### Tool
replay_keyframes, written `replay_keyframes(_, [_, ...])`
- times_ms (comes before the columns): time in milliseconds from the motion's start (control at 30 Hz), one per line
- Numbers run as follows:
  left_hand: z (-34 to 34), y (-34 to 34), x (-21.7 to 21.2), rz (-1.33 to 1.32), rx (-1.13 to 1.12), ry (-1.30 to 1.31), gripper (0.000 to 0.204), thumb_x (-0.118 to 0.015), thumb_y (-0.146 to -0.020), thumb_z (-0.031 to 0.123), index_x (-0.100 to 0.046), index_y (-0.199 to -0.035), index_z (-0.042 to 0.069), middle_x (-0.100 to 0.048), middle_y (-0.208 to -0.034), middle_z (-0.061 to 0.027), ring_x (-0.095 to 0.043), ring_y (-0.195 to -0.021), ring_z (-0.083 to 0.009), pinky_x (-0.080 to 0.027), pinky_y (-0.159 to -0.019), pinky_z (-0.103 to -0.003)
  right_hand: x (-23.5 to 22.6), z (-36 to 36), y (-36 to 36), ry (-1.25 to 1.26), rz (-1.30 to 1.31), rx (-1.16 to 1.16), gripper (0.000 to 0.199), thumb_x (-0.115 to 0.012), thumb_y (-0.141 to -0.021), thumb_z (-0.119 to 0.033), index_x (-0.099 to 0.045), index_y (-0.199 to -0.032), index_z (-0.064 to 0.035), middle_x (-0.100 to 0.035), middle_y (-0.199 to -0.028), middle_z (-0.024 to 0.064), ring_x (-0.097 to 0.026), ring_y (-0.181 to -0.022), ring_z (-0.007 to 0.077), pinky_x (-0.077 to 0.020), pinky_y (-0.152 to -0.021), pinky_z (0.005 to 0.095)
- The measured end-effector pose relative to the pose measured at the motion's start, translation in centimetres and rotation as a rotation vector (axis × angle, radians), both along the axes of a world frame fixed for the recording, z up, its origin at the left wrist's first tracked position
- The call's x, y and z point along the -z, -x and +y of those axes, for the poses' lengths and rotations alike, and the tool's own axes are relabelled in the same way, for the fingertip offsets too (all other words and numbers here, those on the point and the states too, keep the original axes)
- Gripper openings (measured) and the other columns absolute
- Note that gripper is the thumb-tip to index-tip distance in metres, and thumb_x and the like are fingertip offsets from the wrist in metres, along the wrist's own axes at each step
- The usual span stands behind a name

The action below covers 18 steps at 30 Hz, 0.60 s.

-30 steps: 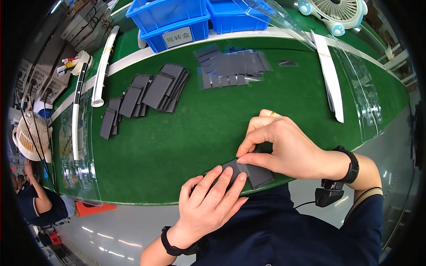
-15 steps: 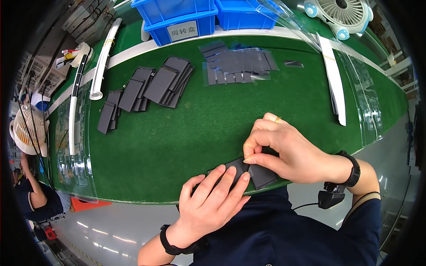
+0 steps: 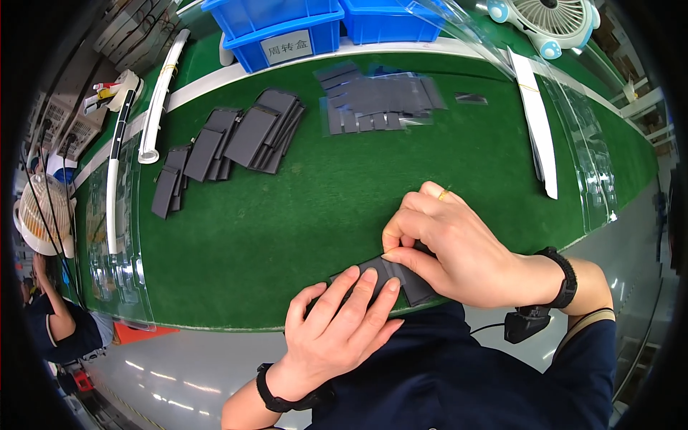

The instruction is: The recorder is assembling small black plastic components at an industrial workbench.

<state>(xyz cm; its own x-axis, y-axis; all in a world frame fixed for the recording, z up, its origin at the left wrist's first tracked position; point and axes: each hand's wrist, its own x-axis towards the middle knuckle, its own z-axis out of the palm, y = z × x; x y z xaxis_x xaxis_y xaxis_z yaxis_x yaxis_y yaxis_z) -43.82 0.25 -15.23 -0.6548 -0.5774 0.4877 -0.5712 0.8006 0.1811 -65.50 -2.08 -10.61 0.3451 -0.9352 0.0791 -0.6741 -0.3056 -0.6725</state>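
Note:
At the table's near edge lies a flat dark grey panel [image 3: 418, 288], partly covered by my hands. My left hand [image 3: 337, 326] rests on its left part with the fingers stretched out flat. A slightly lighter narrow strip [image 3: 395, 271] runs across the panel, just right of those fingertips. Thumb and forefinger of my right hand [image 3: 455, 247] pinch together at the panel's far edge, by the strip's upper end. What they hold, if anything, is too small to make out.
Stacked dark grey panels [image 3: 254, 136] lie at the left on the green table [image 3: 287, 222]. Clear sheets with dark strips [image 3: 380, 100] are spread at the back, a small dark piece [image 3: 471, 98] beside them. Blue bins [image 3: 283, 46] stand behind. White rolled sheets [image 3: 537, 129] lie at the right.
My right hand's pinch has shifted slightly left along the panel's far edge. The lighter strip across the panel shows more clearly. My left hand stays flat on the panel.

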Motion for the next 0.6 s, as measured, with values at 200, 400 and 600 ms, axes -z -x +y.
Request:
replay_keyframes(200, [-0.4,-0.1,-0.2,-0.045,0.038,0.025,0.046,-0.071,-0.080,0.044,-0.071,-0.115,0.015,-0.063,-0.114,-0.0048,-0.058,-0.109,-0.0230,-0.044,-0.081,-0.037,0.3,0.6,0.9,0.112,-0.052,0.045,0.012,-0.070,-0.081,-0.007,-0.065,-0.092,-0.0065,-0.058,-0.090,0.0075,-0.053,-0.082,0.0280,-0.0439,-0.074,0.0384])
replay_keyframes(400, [-0.5,-0.7,-0.1,-0.003,0.079,-0.005,0.047,-0.072,-0.079,0.044,-0.071,-0.113,0.012,-0.065,-0.116,-0.0071,-0.060,-0.109,-0.0258,-0.047,-0.083,-0.039,0.9,3.8,2.4,0.326,0.169,-0.211,0.036,-0.076,-0.078,-0.023,-0.070,-0.113,-0.0168,-0.057,-0.129,0.0029,-0.055,-0.108,0.0222,-0.0442,-0.081,0.0348])
replay_keyframes(600, [-0.7,-0.7,-0.6,0.003,0.115,-0.051,0.048,-0.073,-0.078,0.044,-0.071,-0.111,0.010,-0.066,-0.116,-0.0089,-0.061,-0.108,-0.0279,-0.049,-0.083,-0.039,0.8,1.9,2.4,0.397,0.225,-0.203,0.034,-0.076,-0.078,-0.028,-0.070,-0.111,-0.0204,-0.057,-0.127,0.0057,-0.053,-0.114,0.0257,-0.0438,-0.085,0.0386])
